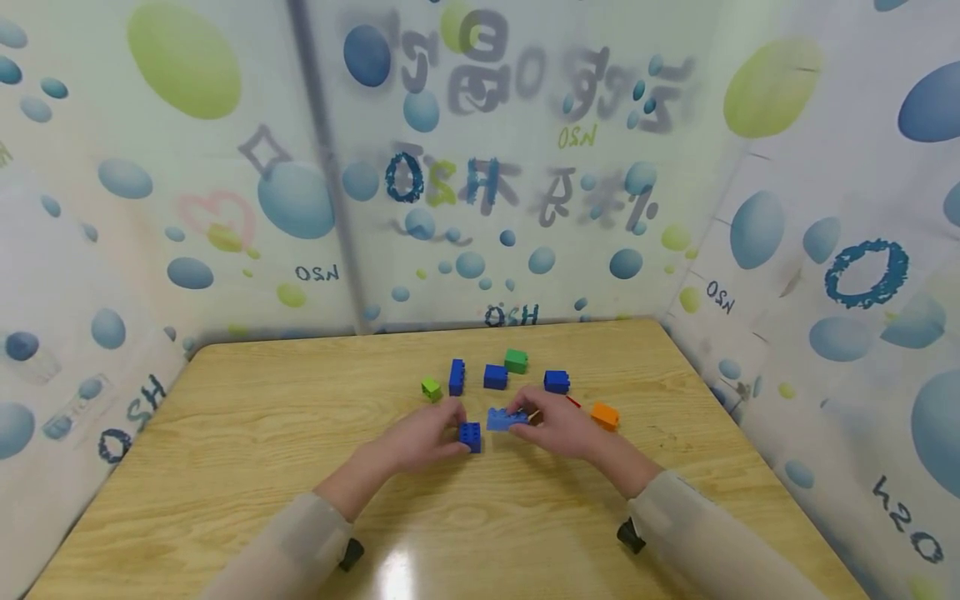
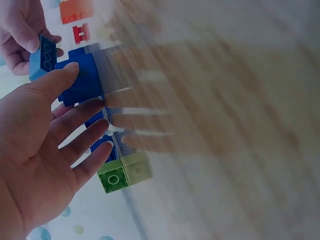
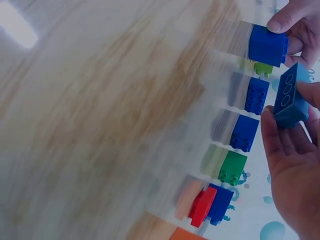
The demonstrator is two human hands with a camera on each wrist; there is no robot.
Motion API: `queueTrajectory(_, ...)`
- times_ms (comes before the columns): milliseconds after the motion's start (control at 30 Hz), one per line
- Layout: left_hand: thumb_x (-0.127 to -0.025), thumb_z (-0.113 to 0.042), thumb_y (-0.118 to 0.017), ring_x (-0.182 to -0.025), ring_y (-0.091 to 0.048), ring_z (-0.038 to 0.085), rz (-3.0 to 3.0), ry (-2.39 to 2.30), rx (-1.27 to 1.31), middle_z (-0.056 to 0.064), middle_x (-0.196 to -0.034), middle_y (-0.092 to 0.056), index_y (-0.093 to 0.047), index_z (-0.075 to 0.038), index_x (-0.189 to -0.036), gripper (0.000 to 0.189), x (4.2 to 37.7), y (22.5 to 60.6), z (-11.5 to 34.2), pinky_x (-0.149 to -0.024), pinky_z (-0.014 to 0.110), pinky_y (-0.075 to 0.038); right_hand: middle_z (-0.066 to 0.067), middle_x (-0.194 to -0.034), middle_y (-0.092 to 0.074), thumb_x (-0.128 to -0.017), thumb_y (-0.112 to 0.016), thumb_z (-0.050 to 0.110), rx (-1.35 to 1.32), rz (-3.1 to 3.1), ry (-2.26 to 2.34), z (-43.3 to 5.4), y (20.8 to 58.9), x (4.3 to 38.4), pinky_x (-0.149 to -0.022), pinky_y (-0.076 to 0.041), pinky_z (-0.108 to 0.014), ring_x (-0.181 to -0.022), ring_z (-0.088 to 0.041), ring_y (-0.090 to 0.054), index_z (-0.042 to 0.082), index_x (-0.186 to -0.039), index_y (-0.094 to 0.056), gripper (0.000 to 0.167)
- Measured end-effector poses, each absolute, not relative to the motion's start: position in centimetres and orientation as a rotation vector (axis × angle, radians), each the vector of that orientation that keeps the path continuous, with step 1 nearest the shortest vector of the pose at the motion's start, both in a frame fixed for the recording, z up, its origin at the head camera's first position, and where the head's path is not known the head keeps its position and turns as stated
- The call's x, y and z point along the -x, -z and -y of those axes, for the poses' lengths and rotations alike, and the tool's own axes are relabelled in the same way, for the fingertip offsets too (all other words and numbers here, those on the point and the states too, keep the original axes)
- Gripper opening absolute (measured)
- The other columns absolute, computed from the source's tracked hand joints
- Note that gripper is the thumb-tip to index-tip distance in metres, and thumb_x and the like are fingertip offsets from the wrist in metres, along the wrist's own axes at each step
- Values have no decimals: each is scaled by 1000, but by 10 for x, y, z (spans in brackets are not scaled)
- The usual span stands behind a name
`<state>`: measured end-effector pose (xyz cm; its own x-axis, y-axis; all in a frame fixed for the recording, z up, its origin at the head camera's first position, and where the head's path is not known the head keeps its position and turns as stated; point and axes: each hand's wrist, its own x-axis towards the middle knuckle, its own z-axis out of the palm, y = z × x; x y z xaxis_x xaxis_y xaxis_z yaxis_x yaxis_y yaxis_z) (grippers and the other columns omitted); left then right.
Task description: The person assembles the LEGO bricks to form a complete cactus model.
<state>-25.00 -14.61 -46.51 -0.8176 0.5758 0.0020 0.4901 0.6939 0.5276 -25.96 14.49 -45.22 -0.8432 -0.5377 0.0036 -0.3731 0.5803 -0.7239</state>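
Observation:
My left hand (image 1: 423,437) holds a dark blue toy building brick (image 1: 470,437) with studs on its top, thumb on the near side and fingers around the far side. The brick stands on the wooden table. Just to its right, my right hand (image 1: 558,423) pinches a lighter blue building brick (image 1: 501,419) between thumb and fingers. In the right wrist view this lighter brick (image 3: 290,100) is tilted, with round tubes on its underside. A narrow gap separates the two bricks in the head view.
Behind the hands lie a lime brick (image 1: 431,388), a long blue brick (image 1: 457,377), two more blue bricks (image 1: 495,377) and a green brick (image 1: 516,360). An orange brick (image 1: 605,417) and a partly hidden red piece (image 1: 573,402) lie by the right hand. Patterned walls border the table (image 1: 247,417).

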Motion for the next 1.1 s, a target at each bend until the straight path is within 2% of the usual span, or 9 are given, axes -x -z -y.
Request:
queueTrajectory(100, -102, -25, -81, -118, -73, 30, -2729, -808, -850, 12, -123, -75, -61, -9, -128, 36, 250, 466, 148, -105, 50, -61, -1, -128, -72, -107, -75, 20, 791, -2573, 1142, -140, 453, 260, -107, -62, -45, -119, -22, -68, 17, -125, -69, 19)
queueTrajectory(333, -103, -26, -80, -121, -71, 26, -2637, -976, -806, 8, -130, -74, -64, -12, -133, 37, 248, 469, 155, -105, 48, -62, -7, -148, -69, -108, -72, 13, 904, -2519, 1138, -127, 454, 260, -111, -61, -47, -133, -29, -67, 8, -148, -66, 41)
queueTrajectory(467, -106, -23, -76, -119, -72, 25, -2581, -1067, -808, 8, -129, -74, -65, -11, -131, 30, 248, 472, 157, -99, 44, -65, -6, -145, -70, -106, -73, 12, 951, -2519, 1131, -120, 456, 259, -108, -63, -47, -130, -28, -67, 12, -146, -70, 40)
queueTrajectory(700, -107, -18, -73, -116, -74, 24, -2546, -1135, -810, 7, -122, -76, -66, -9, -124, 20, 248, 470, 157, -94, 40, -66, 0, -141, -72, -105, -75, 13, 954, -2551, 1084, -114, 457, 261, -105, -64, -40, -126, -23, -69, 20, -144, -73, 39)
queueTrajectory(1100, -106, -18, -75, -110, -74, 19, -2563, -1118, -784, 5, -118, -77, -68, -9, -123, 21, 247, 468, 156, -92, 35, -66, -4, -139, -73, -105, -76, 14, 937, -2574, 1047, -110, 454, 260, -105, -64, -44, -126, -25, -69, 17, -140, -76, 36)
